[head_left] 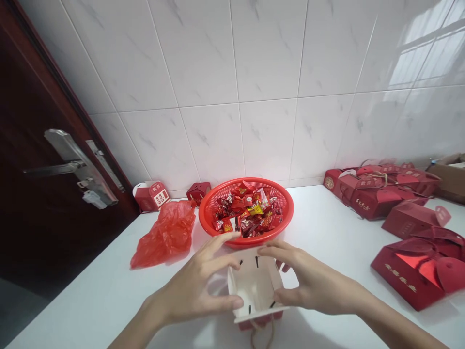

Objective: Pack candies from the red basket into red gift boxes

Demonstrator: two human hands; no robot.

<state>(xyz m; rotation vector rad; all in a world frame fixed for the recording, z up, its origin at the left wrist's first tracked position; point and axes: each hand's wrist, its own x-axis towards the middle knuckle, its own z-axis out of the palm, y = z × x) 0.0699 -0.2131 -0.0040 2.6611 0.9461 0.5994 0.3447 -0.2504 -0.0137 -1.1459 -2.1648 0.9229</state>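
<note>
A red gift box point(256, 283) with a white inside and slots in its flaps stands open at the front, with a loop of twine point(262, 334) hanging at its near side. My left hand point(203, 278) is at the box's left edge, fingers and thumb spread apart. Across from it, my right hand point(301, 276) has its thumb at the inner right wall and its fingers around the far right edge. Just behind the box is a red plastic basket point(205, 220) full of wrapped candies point(250, 208), mostly red, one yellow.
Left of the basket lies a crumpled red plastic bag point(165, 237). Two small red boxes, one a printed box point(152, 196), stand by the wall. Several closed red gift boxes point(378, 194) crowd the right side, beside a cardboard box point(448, 177). A dark door point(32, 218) is at left.
</note>
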